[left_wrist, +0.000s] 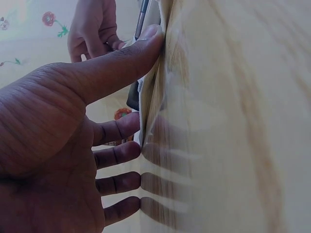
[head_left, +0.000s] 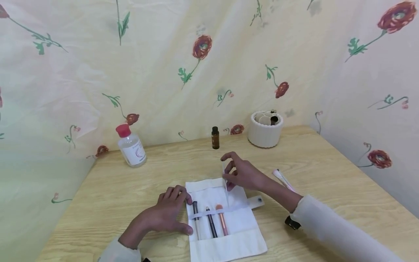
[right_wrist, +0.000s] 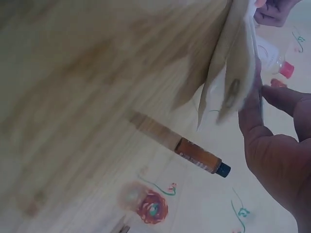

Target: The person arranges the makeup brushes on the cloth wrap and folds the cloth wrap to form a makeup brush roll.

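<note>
A white fabric brush roll (head_left: 243, 227) lies unfolded on the table. Tucked under its elastic strap are a slim brush with a silvery-white handle (head_left: 197, 225), a black brush (head_left: 212, 222) and a pink brush (head_left: 223, 222). Above the roll's upper right part, my right hand (head_left: 243, 174) pinches a thin white stick-like tool (head_left: 226, 189) between thumb and fingers, its lower end over the fabric near the strap. At the roll's left edge rests my left hand (head_left: 167, 214), thumb on the fabric edge and fingers spread. In the left wrist view its fingertips (left_wrist: 129, 182) touch the table.
Beyond the roll stands a small brown bottle (head_left: 215, 139). A clear bottle with a red cap (head_left: 131, 147) is at the back left, and a white round organizer (head_left: 264, 133) at the back right. Another pink-and-white brush (head_left: 282, 178) lies beyond the right forearm. Flowered cloth (head_left: 157, 72) hangs behind.
</note>
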The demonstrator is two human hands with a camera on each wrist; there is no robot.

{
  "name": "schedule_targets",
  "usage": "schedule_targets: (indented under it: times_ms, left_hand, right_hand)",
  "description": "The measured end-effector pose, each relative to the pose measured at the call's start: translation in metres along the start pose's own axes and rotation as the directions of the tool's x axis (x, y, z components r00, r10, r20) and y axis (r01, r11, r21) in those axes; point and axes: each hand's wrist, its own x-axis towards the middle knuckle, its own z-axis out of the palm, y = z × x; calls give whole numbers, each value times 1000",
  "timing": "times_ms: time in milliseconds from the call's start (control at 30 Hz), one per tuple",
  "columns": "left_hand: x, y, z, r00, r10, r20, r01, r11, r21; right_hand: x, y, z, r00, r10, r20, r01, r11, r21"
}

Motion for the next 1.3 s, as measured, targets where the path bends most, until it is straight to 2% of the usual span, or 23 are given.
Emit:
schedule_targets:
  times_ms: [67,167,367,533,633,733,867,967,1100,1167,1233,1300]
  left_hand:
    - [0,1,0,1000,1,0,-1,1000,-3]
    - [1,2,-1,1000,-3,1,3,1000,-1]
    - [1,2,-1,1000,-4,2,4,1000,-15]
    - [1,2,0,1000,-8,6,8,1000,-24]
    - [1,3,0,1000,-5,6,5,1000,-28]
    - [1,3,0,1000,-2,8,2,999,-36]
    - [1,4,0,1000,-5,9,6,999,-34]
    - [0,5,-1,1000,-8,5,8,1000,-22]
    - [-1,4,-1,1000,-3,-2,3,1000,-10]
    - [-1,4,0,1000,2,-6,-2,1000,-7]
    - [-1,3,0,1000,8,-11,-8,1000,-4]
    - [-1,3,1,1000,12,-13,-12,1000,-1]
  right_hand:
    - [-3,1,0,999,-1,47,2,999,-37]
    - [-7,3,-1,990,-21,139,42,988,-149]
    - [-17,5,1,955,-27,295,130,934,-334]
    - [-22,4,-1,934,-90,346,237,880,-411]
    - [-25,3,-9,941,-107,322,254,852,-458]
    - [-29,1,-23,964,-103,246,221,824,-522]
    - [-37,2,-53,991,-69,110,122,791,-599]
    - [-46,6,-77,1000,6,26,13,742,-671]
    - [-60,13,-99,990,138,-42,-119,625,-771]
    - [-66,17,-104,980,190,-56,-158,580,-799]
    - [-70,21,-106,971,231,-61,-184,560,-808]
    - [-73,26,-106,963,262,-59,-201,561,-803]
